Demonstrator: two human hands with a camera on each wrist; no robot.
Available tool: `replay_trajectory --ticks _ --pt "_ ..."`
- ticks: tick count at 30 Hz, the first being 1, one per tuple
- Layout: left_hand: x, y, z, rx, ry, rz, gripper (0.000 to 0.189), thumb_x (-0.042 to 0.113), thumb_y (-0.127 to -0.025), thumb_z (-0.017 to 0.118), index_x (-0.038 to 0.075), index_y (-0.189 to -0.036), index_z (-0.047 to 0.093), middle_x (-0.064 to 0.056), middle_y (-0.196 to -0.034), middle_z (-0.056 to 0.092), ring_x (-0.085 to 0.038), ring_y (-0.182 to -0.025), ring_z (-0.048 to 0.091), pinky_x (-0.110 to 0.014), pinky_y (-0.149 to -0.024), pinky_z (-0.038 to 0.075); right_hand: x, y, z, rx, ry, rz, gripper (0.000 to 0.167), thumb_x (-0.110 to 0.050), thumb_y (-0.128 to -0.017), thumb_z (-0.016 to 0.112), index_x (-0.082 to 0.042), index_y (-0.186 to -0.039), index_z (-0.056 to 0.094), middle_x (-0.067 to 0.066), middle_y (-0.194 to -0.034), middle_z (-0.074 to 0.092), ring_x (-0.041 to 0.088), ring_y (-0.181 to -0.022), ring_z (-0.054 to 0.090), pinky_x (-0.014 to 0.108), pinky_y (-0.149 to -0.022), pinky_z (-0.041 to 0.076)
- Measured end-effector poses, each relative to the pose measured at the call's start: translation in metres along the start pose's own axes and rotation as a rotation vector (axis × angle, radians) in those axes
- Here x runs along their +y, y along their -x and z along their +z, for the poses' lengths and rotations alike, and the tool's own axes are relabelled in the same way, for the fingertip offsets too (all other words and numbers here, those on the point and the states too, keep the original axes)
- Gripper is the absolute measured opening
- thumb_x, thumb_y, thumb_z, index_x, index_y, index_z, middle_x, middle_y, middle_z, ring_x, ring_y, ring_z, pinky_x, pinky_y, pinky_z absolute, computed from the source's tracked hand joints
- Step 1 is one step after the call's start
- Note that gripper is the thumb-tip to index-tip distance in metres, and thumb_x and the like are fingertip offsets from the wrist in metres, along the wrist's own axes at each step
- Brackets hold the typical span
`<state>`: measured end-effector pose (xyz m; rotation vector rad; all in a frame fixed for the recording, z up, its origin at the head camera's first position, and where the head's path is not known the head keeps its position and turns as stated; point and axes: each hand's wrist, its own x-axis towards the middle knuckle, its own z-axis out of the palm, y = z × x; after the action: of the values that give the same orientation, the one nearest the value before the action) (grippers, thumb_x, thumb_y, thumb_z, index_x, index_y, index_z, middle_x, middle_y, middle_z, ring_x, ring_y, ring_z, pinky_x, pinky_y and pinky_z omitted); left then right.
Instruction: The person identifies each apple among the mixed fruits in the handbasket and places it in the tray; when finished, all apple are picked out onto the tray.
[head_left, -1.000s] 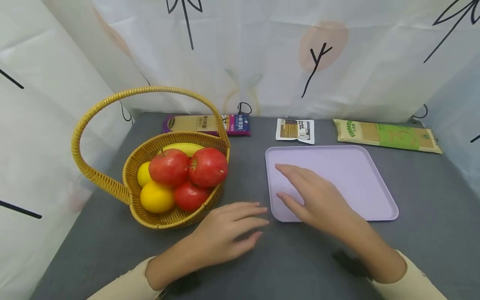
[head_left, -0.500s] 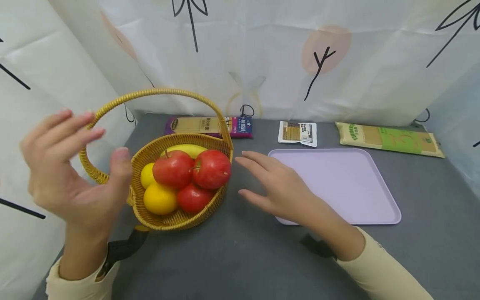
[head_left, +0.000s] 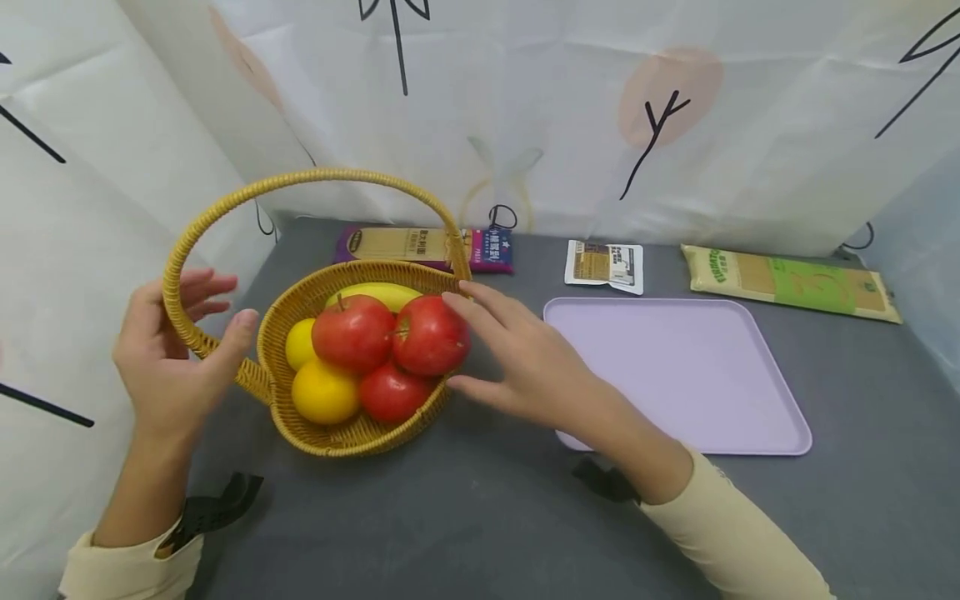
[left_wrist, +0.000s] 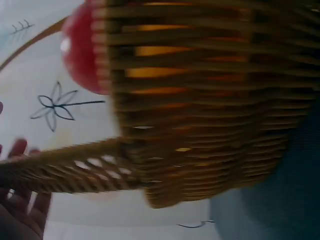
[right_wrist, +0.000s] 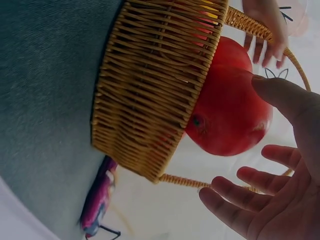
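Note:
A yellow woven basket (head_left: 322, 451) stands on the table at left, its tall handle (head_left: 315, 175) arching over it. Inside are three red apples (head_left: 352, 333), two round yellow fruits (head_left: 324, 392) and a banana (head_left: 378, 293). At the handle's left side is my left hand (head_left: 161, 387), thumb and fingers apart with the handle passing between them. My right hand (head_left: 528, 358) reaches the basket's right side, its spread fingertips close beside the rightmost apple (head_left: 431, 335). In the right wrist view, that hand's fingers (right_wrist: 240, 192) are loosely bent and hold nothing.
A lilac tray (head_left: 690, 375) lies right of the basket. Along the back are a purple pasta pack (head_left: 405, 244), a small white sachet (head_left: 603, 267) and a green-labelled pack (head_left: 795, 283). White patterned cloth (head_left: 562, 100) hangs behind the table.
My left hand rose from in front of the basket, swung left, and moved in to the handle. The right hand moved left from over the tray to the basket's right side.

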<state>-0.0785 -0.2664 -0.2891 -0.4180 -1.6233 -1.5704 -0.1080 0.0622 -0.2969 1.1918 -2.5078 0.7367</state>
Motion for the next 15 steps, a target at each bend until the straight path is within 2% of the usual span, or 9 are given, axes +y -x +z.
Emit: replay_trajectory --ticks 3,7,8,11,13,15 --pt "-0.014 0.011 -0.008 -0.017 0.071 -0.024 0.04 -0.019 -0.07 0.069 -0.023 -0.108 0.058 -0.02 -0.088 0.07 -0.02 -0.075 0.07 -0.019 -0.069 0.055 -0.002 -0.006 0.004 -0.001 -0.017 -0.005 0.081 -0.037 -0.082 0.082 -0.013 -0.15 0.044 0.011 -0.152 0.043 0.028 -0.132 0.048 0.047 -0.09 0.055" --pt "-0.024 0.017 -0.012 -0.02 0.178 -0.041 0.013 -0.018 -0.076 0.062 -0.024 -0.085 0.054 -0.015 -0.067 0.064 -0.015 -0.053 0.065 -0.017 -0.053 0.052 -0.003 -0.013 0.009 -0.002 -0.032 -0.027 0.079 -0.037 -0.084 0.08 -0.014 -0.151 0.044 0.008 -0.154 0.041 0.026 -0.134 0.046 0.044 -0.093 0.054" --pt "-0.027 0.017 -0.011 -0.025 0.25 -0.043 0.009 -0.018 -0.078 0.059 -0.023 -0.079 0.052 -0.015 -0.062 0.061 -0.016 -0.049 0.062 -0.017 -0.051 0.052 -0.003 -0.015 0.01 -0.007 -0.035 -0.03 0.079 -0.038 -0.084 0.079 -0.014 -0.151 0.044 0.008 -0.155 0.04 0.026 -0.134 0.045 0.043 -0.093 0.053" --pt "-0.04 0.02 -0.007 -0.049 0.496 -0.058 0.024 -0.016 -0.086 0.053 -0.016 -0.065 0.043 -0.014 -0.05 0.049 -0.017 -0.039 0.051 -0.021 -0.047 0.051 -0.003 -0.018 0.012 -0.031 -0.042 -0.022 0.079 -0.038 -0.085 0.079 -0.016 -0.152 0.043 0.007 -0.156 0.039 0.026 -0.136 0.043 0.042 -0.094 0.053" --pt "-0.048 0.022 -0.003 -0.067 0.67 -0.073 0.032 -0.013 -0.09 0.05 -0.012 -0.06 0.038 -0.014 -0.047 0.041 -0.018 -0.036 0.042 -0.024 -0.045 0.05 -0.004 -0.019 0.013 -0.047 -0.044 -0.014 0.08 -0.039 -0.084 0.079 -0.016 -0.152 0.043 0.008 -0.156 0.039 0.026 -0.136 0.043 0.042 -0.094 0.053" --pt "-0.054 0.025 0.001 -0.068 0.799 -0.095 0.037 -0.011 -0.091 0.05 -0.009 -0.058 0.034 -0.014 -0.045 0.036 -0.019 -0.034 0.035 -0.026 -0.044 0.049 -0.004 -0.02 0.014 -0.062 -0.046 -0.01 0.08 -0.038 -0.084 0.08 -0.017 -0.152 0.043 0.008 -0.155 0.04 0.026 -0.136 0.043 0.041 -0.093 0.053"
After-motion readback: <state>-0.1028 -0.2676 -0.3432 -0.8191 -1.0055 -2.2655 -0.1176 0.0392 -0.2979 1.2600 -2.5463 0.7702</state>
